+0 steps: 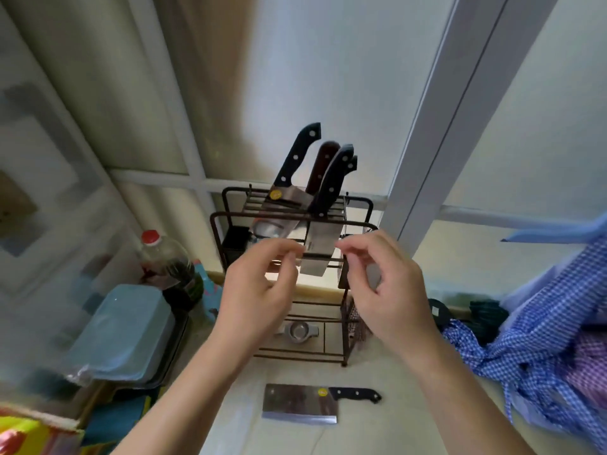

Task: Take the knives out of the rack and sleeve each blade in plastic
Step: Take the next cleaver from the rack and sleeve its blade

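A dark wire knife rack (359,225) stands on the counter against the window. Several knives stick up from it: one with a black handle (297,156), one with a brown handle (323,165), another black one (335,178). A bare cleaver (300,403) lies flat on the counter in front, black handle pointing right. My left hand (259,290) and right hand (391,293) are raised side by side before the rack, each with thumb and forefinger pinched. A faint clear plastic sleeve (372,274) seems stretched between them; it barely shows.
A dark bottle with a red cap (167,261) and a blue-grey tub (121,333) sit at the left. Blue checked cloth (542,333) hangs at the right. A metal strainer (299,331) rests low in the rack. A colourful box (26,435) is at the bottom left.
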